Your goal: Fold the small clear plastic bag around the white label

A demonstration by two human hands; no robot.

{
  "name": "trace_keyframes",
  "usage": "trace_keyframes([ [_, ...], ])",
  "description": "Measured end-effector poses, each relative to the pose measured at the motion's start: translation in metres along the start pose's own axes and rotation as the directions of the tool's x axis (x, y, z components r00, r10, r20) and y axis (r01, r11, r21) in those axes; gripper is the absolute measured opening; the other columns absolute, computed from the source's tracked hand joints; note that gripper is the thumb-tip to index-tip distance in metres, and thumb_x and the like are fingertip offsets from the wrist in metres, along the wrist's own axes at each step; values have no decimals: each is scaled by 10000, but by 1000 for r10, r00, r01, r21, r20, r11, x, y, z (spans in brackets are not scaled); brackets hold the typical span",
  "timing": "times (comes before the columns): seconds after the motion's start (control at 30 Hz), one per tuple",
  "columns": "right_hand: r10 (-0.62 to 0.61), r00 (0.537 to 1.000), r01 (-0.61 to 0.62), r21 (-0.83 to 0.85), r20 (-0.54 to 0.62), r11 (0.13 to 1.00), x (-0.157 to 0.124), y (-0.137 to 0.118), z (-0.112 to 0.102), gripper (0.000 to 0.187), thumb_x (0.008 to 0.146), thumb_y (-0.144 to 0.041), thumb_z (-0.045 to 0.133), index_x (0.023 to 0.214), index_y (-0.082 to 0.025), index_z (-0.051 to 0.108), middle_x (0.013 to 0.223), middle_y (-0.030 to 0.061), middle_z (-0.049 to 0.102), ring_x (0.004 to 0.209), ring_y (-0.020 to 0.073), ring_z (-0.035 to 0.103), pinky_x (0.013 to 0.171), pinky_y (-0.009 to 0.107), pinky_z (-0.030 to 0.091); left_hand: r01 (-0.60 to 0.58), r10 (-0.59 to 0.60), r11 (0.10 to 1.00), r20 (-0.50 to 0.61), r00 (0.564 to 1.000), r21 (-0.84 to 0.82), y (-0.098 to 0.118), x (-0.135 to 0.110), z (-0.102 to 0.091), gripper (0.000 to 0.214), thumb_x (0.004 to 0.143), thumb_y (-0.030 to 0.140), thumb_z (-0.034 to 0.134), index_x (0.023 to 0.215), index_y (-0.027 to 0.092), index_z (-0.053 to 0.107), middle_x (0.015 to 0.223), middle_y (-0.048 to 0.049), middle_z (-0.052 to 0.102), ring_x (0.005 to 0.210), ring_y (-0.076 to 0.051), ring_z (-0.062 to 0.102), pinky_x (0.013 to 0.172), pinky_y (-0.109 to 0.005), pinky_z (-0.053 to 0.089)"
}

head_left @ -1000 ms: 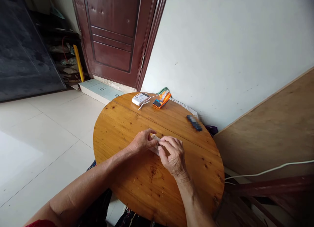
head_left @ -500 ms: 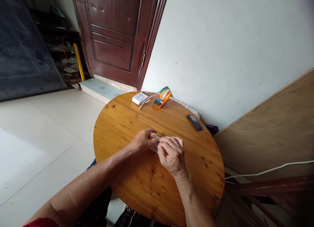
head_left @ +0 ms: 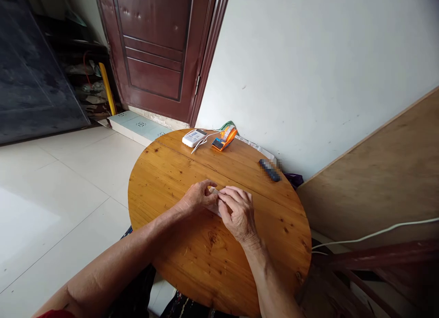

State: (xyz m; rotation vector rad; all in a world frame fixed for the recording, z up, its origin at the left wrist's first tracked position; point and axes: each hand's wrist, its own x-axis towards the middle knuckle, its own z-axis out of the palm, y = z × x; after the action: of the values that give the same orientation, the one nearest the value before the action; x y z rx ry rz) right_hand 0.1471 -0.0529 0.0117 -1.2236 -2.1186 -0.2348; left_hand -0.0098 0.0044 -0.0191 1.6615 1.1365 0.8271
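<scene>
My left hand (head_left: 199, 196) and my right hand (head_left: 238, 212) meet over the middle of the round wooden table (head_left: 164, 180). Between them is a small, pale, paper-like piece (head_left: 214, 208), mostly covered by fingers. On the left, thumb and fingers pinch its far end. The right hand curls in from the other side, its thumb and fingertips closed on the piece close to the left fingertips. What lies under the fingers is hidden.
At the table's far edge are a white box-like device (head_left: 194, 137) with a white cord, and an orange tape dispenser (head_left: 224, 138). A dark, blurred-out long object (head_left: 270, 170) lies at the right. Behind stand a white wall (head_left: 291, 71) and a brown door (head_left: 154, 48).
The right hand's fingers have shifted slightly closer to the left fingertips and the pale piece. The left hand keeps its pinch. The whole view has shifted slightly.
</scene>
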Motion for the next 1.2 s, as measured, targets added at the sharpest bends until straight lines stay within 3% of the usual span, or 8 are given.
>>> trace_keyframes([
  [0.1,74,997,-72,74,-29,995,-2,1,1,153,876,-204,555,967,-219,678,1033,63,712,1008,243,625,877,409,435,12,-12,1000,5,1000,-15,0,0,-1,412,744,305,609,1122,144,641,602,83,479,557,-86,443,524,-201,311],
  [0.3,231,947,-199,159,-222,967,-7,13,-2,157,902,-244,542,985,-217,672,1078,96,693,1037,256,642,926,437,473,26,-23,997,36,999,-79,11,-3,-8,391,748,285,601,1104,129,641,623,63,503,569,-89,463,535,-196,345],
  [0.5,279,914,-252,128,-293,959,-9,26,-3,142,895,-228,539,922,-212,677,1050,101,695,1003,256,653,912,448,489,41,-68,970,-104,992,-240,14,-3,-15,322,733,235,567,1017,114,658,581,58,500,521,-83,452,496,-196,337],
  [0.63,310,913,-259,209,-266,943,-9,26,-5,135,886,-232,543,914,-214,673,1060,97,685,1016,259,647,926,453,491,84,-125,958,-135,983,-274,13,-3,-14,290,683,162,535,938,113,666,529,78,452,474,-70,407,467,-194,300],
  [0.9,225,970,-190,287,-94,939,-6,17,-5,175,844,-196,567,964,-230,689,1108,90,670,1076,256,626,959,446,489,183,-240,893,-91,967,-412,26,-7,-17,212,698,181,546,876,105,634,523,77,475,434,-49,350,450,-187,285],
  [1.07,202,979,-186,285,-28,940,-7,14,-4,186,839,-208,565,931,-242,722,1170,78,650,1062,246,625,932,426,502,141,-180,891,-49,982,-432,21,-5,-14,233,710,285,607,870,117,627,577,62,508,465,-55,397,468,-189,311],
  [1.2,158,987,-148,228,-29,962,-7,13,-5,167,834,-188,565,856,-248,720,1172,66,650,1049,242,624,911,419,487,85,-93,955,-15,996,-284,15,-5,-11,307,730,330,626,950,116,645,588,63,494,503,-71,416,479,-193,315],
])
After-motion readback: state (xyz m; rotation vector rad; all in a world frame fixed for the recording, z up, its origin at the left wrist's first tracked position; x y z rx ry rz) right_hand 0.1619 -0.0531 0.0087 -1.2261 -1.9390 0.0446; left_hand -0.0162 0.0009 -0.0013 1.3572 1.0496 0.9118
